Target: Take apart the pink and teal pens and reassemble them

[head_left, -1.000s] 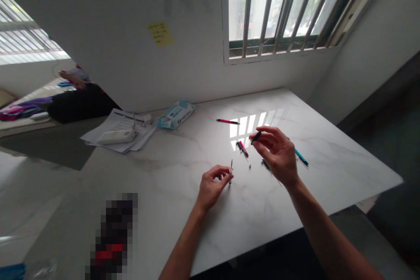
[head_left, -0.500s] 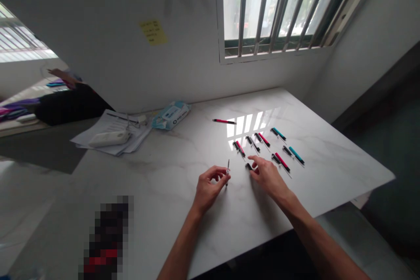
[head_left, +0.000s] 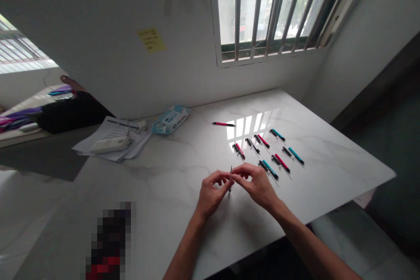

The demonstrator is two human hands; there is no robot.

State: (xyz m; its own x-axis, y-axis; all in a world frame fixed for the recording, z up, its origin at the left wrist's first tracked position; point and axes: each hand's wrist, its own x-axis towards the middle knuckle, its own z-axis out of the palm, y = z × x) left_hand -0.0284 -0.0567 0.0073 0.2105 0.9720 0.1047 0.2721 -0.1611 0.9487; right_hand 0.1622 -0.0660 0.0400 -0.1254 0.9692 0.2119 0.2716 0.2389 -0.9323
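While left hand (head_left: pixel 210 193) fingers pinch pen refill (head_left: pixel 231 174) low, right hand (head_left: pixel 259 185) fingers pinch its top (pens (head_left: pixel 270 169) near).

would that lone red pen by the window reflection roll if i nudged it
Probably: the red pen lies flat on the glossy table, slim and round-looking, so a sideways nudge would likely roll or slide it. It looks stiff and light, easy to pinch.
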